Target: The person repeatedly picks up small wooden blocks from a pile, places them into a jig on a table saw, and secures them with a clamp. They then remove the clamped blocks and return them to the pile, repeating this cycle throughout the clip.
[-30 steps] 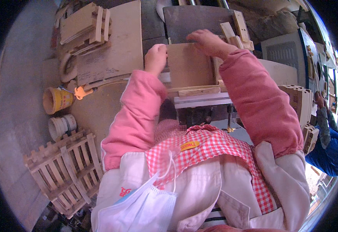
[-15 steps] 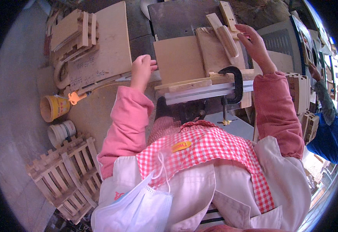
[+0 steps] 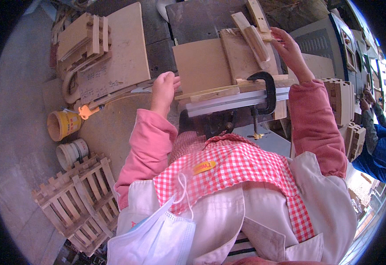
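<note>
My left hand (image 3: 163, 90), its fingers curled inward, is beside the left edge of a flat tan board (image 3: 204, 66) on a dark machine table (image 3: 193, 22). Whether its fingertips hold anything is hidden. At the far right, my right hand (image 3: 288, 51) has thumb and fingers closed at a small pale wood piece (image 3: 267, 36). That piece sits beside a wooden block with a rounded handle (image 3: 255, 42), mounted on a thicker brown board (image 3: 241, 57). Along the near side runs a wood strip with a metal rail (image 3: 224, 105), held by a black C-clamp (image 3: 271, 95).
Cut wood pieces (image 3: 80, 37) are stacked on a large panel (image 3: 122, 57) at left. Below stand a yellow bucket (image 3: 65, 124), a white bucket (image 3: 71, 152) and a wooden pallet (image 3: 80, 203). Another person's arm (image 3: 371, 132) shows at far right.
My left hand has come nearer along the board's left edge. My right hand stays by the small wood piece, its fingers shifted slightly. The other person's hands have moved.
</note>
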`<state>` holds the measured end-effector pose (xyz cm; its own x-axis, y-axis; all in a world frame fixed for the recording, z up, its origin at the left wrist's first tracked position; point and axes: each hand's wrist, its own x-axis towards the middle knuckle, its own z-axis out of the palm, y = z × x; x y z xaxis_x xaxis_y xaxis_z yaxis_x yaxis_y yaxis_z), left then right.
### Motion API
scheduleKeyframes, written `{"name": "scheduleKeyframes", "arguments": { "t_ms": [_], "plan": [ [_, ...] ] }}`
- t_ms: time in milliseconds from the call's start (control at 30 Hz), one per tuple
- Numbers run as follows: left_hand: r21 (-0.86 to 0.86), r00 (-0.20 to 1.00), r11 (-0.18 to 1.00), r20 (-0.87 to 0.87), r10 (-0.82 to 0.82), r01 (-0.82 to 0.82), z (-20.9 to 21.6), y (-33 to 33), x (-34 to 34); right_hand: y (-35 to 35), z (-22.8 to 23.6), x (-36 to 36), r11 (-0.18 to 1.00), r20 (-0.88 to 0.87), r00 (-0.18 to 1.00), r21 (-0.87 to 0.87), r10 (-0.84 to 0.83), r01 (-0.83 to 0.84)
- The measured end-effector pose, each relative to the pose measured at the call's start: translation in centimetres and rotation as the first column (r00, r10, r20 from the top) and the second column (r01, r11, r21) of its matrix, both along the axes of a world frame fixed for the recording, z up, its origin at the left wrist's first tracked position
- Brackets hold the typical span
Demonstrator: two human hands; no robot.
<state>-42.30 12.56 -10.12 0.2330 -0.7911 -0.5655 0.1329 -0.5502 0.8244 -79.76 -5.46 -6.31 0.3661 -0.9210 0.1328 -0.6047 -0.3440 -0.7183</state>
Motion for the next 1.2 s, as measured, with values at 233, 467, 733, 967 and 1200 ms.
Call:
{"name": "scheduleKeyframes", "arguments": {
  "t_ms": [233, 467, 733, 967, 1200],
  "plan": [
    [-0.116, 0.985, 0.991, 0.157, 0.077, -0.059, -1.2, -2.3, 2.2, -1.1, -0.9, 2.3, 0.998, -0.262, 0.963, 0.014, -0.060, 0.066],
    [-0.106, 0.929, 0.984, 0.357, -0.099, 0.146, -2.6, -4.9, 1.3, -1.2, 0.2, 4.7, 0.998, -0.544, 0.837, -0.057, -0.059, 0.034],
    [-0.050, 0.977, 0.995, 0.197, -0.077, 0.088, -1.0, -5.5, 1.6, -1.4, 0.8, 6.0, 0.999, -0.649, 0.759, -0.029, -0.052, 0.043],
    [-0.204, 0.935, 0.979, 0.348, 0.072, 0.000, -1.8, -7.3, 3.0, -1.3, 0.2, 6.7, 0.998, -0.645, 0.762, -0.053, -0.062, 0.036],
    [-0.160, 0.909, 0.978, 0.413, -0.059, 0.136, -3.3, -8.1, 2.2, -1.1, 1.9, 7.3, 0.983, -0.623, 0.781, -0.164, -0.040, -0.080]
  ]
}}
